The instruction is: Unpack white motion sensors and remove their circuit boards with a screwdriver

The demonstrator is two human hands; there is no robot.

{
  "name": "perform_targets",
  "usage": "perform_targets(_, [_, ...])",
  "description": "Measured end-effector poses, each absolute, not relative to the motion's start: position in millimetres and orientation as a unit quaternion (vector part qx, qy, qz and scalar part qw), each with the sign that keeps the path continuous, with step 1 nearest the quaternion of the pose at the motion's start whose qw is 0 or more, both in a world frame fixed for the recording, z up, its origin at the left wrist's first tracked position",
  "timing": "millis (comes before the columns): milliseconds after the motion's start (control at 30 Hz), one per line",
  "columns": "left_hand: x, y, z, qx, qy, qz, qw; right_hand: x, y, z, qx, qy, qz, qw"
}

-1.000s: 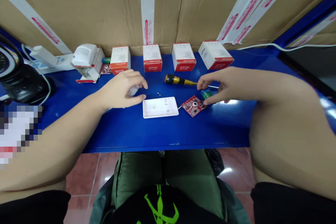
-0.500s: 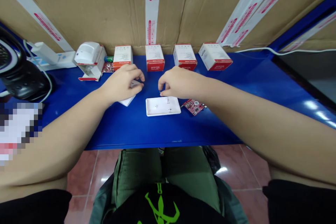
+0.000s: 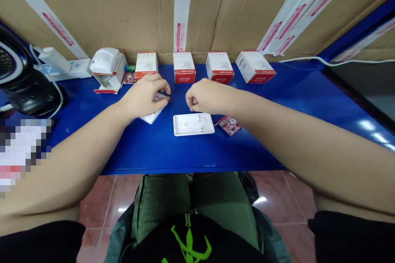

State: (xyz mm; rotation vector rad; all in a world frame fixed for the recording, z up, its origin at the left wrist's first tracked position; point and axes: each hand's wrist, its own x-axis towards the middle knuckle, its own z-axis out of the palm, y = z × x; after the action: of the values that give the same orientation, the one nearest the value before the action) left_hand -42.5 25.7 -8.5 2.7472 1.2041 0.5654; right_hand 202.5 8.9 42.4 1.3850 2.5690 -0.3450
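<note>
My left hand [image 3: 145,96] is curled over a white plastic casing part [image 3: 150,118], whose corner sticks out below my palm. My right hand [image 3: 202,96] is closed into a loose fist just beyond a flat white plastic back plate [image 3: 194,124]. Its fingers hide whatever they may pinch, though the tiny metal screw no longer shows on the table. To the right of the plate lies a red circuit board [image 3: 228,125], apart from both hands.
Several white-and-red boxes [image 3: 184,67] stand along the cardboard wall [image 3: 108,16] on the blue table [image 3: 191,152]. A white motion sensor [image 3: 105,63] sits at back left, near a white power strip [image 3: 61,68]. A black lamp [image 3: 21,86] stands at far left.
My right hand has moved left from the red circuit board to the far edge of the plate and closed. The tiny screw no longer shows. My left hand has barely moved.
</note>
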Motion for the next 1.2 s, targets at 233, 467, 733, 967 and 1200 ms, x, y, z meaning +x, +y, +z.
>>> perform_targets(233, [-41, 27, -10, 0.903, 0.387, 0.179, 0.045, 205, 12, 35, 0.467, 0.871, -0.146, 0.051])
perform_targets(467, [-43, 27, -7, 0.893, 0.409, 0.184, 0.040, 211, 21, 35, 0.445, 0.878, -0.175, -0.018])
perform_targets(733, [-41, 24, -7, 0.893, 0.420, 0.152, 0.054, 212, -21, 32, 0.298, 0.897, -0.315, -0.085])
perform_targets(967, [-41, 7, 17, 0.855, 0.512, 0.040, 0.070, 235, -23, 30, 0.292, 0.886, -0.331, -0.142])
perform_targets(1200, [-36, -4, 32, 0.802, 0.585, -0.085, 0.085, 284, -14, 20, 0.325, 0.900, -0.255, -0.136])
